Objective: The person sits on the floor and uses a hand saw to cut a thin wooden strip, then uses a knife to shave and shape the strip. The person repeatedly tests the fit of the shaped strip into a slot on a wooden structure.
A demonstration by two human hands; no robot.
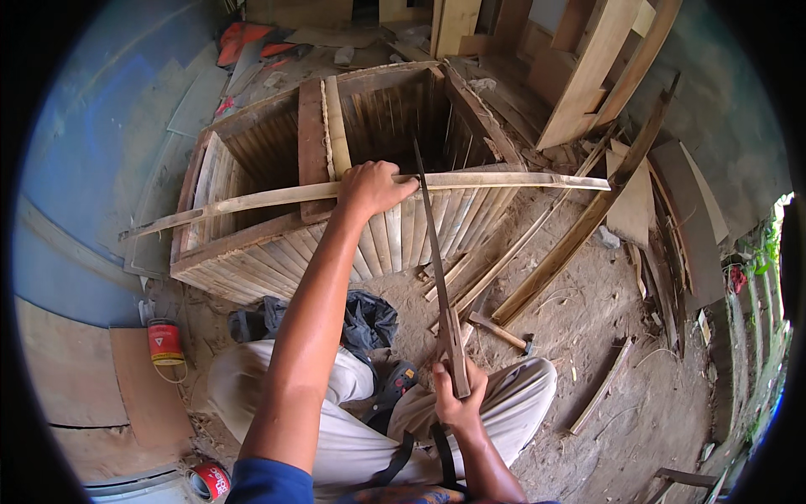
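A long pale bamboo strip lies across the front rim of a wooden crate whose sides are lined with narrow slats. My left hand is closed around the strip near its middle, pressing it at the crate's rim. In my right hand is the wooden handle of a handsaw, held low in front of my lap. The saw's narrow dark blade points up and away from me, crossing the strip just right of my left hand. Whether its teeth touch the strip I cannot tell.
A hammer lies on the dirt floor by my right knee. Split bamboo lengths lean and lie to the right. Wooden panels stand at the back right. A red can and another can are at the left. Dark cloth lies before me.
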